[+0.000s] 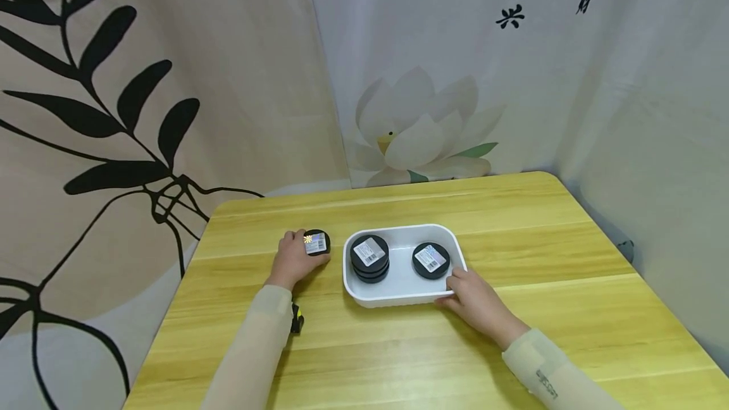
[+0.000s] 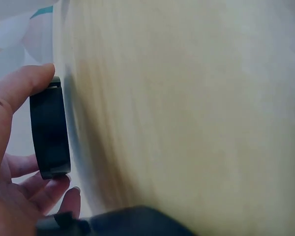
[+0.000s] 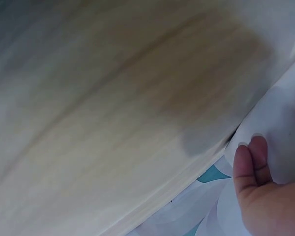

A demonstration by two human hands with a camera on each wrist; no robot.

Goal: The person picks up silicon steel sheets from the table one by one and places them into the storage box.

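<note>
Head: left hand (image 1: 293,260) pinches black disc (image 1: 316,243), left of white tray (image 1: 393,300); right hand (image 1: 477,302) grips tray's near right corner. Left wrist: disc edge-on, clamped between thumb and fingers. Right wrist: two fingers together against the tray.

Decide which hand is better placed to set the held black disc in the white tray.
Probably the left hand: it grips the black disc beside the white tray, while the right hand holds the tray's corner.
</note>
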